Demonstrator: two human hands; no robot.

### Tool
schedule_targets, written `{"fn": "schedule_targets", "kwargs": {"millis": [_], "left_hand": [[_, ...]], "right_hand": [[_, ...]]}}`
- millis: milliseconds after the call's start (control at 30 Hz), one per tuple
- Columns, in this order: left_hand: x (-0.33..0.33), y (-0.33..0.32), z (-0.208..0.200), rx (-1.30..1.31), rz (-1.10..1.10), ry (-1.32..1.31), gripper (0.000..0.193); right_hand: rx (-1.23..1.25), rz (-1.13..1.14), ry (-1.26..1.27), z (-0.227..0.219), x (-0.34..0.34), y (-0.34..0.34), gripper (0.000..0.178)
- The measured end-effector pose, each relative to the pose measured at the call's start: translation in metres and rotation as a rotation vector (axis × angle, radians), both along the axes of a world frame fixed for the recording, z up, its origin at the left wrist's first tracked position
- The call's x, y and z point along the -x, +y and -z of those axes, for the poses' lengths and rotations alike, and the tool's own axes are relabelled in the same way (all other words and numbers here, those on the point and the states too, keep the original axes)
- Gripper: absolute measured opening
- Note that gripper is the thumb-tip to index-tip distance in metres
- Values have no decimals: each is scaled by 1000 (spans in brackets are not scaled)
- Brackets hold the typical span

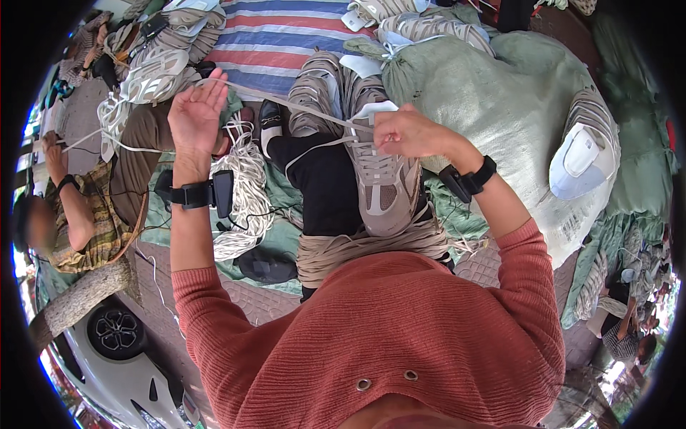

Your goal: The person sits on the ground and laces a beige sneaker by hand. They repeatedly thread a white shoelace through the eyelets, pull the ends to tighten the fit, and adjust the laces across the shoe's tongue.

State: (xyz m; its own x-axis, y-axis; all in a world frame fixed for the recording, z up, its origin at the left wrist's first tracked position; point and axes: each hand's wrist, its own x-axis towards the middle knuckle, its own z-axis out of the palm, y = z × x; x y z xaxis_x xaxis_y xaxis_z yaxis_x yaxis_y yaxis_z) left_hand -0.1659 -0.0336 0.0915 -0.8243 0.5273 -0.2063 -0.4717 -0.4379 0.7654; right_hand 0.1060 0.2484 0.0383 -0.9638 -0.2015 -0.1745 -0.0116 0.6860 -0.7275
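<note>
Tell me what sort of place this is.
Likely an outdoor, ground-level shoe-lacing worksite: the beige sneaker being laced, a pile of white laces, stuffed green sacks, and a striped tarp over paving.

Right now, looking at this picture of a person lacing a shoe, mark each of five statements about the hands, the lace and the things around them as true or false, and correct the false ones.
1. The right hand pinches the lace at the top of the grey shoe. True.
2. The left hand is raised and open, with the lace running taut to it. True.
3. Both wrists are bare. False: each carries a black strap with a small device.
4. The shoe lies on the ground. False: it rests on the person's lap.
5. A pile of loose pale laces lies below the left hand. True.
</note>
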Motion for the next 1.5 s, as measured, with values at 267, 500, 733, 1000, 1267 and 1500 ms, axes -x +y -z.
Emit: {"fn": "schedule_targets", "kwargs": {"millis": [267, 500, 733, 1000, 1267, 1500], "left_hand": [[-16, 30, -3, -83, -258, -193, 23], [42, -22, 32, -277, -217, -192, 20], [5, -13, 19, -205, -30, -132, 25], [-25, -47, 36, 257, -67, -36, 34], [-84, -85, 130, 491, 161, -148, 23], [-137, 26, 125, 528, 225, 595, 13]], "right_hand": [[-82, 223, 474, 32, -10, -9, 13], [-119, 439, 608, 50, -17, -25, 25], [-437, 198, 608, 23, 0, -66, 19], [-93, 90, 203, 23, -5, -78, 9], [1539, 627, 113, -11, -64, 23, 18], [1853, 1230, 328, 34, -110, 76, 21]]}}
